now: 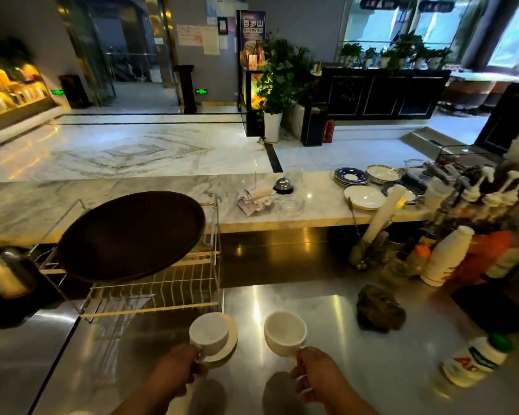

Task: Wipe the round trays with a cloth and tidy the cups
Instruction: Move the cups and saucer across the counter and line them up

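Observation:
A dark round tray lies tilted on top of a wire dish rack at the left. Near the front of the steel counter, my left hand grips the handle of a white cup, which sits on a white saucer. My right hand holds a second white cup by its handle, lifted just above the counter. A crumpled dark cloth lies on the counter to the right of the cups.
A steel kettle stands at far left. A marble ledge behind carries stacked plates, a call bell and paper slips. Paper cup stacks, syrup bottles and a lying white bottle crowd the right.

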Demonstrator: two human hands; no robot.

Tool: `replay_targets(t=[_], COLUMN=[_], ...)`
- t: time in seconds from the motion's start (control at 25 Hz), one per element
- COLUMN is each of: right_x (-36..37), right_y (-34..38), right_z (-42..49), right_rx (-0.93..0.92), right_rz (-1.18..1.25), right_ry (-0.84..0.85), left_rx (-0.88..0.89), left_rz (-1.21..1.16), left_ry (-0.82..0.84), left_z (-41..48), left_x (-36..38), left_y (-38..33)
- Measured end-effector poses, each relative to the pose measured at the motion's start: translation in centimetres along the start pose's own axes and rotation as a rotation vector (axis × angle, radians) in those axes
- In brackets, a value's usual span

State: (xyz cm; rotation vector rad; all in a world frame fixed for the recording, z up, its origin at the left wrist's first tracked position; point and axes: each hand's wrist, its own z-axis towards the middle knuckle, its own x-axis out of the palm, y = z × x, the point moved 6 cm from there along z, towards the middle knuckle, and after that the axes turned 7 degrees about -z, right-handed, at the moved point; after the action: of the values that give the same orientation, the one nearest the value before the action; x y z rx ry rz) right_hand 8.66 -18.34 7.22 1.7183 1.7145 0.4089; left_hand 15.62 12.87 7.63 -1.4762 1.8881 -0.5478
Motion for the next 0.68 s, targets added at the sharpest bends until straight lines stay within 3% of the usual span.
replay_targets(t=[0.36,0.68], right_x=[-9.3,-9.8], right_y=[-2.0,-0.6], right_z=[0.6,2.8], right_rx=[-0.020,0.044], right_rz=[0.024,0.035], right_ry=[-0.068,-0.128], left_rx=[0.014,0.080], left_rz=[-0.022,0.010], left_ry=[0.012,0.068], left_z=[-2.7,0.4], left_x=[10.0,11.5], left_y=[-3.6,-6.0])
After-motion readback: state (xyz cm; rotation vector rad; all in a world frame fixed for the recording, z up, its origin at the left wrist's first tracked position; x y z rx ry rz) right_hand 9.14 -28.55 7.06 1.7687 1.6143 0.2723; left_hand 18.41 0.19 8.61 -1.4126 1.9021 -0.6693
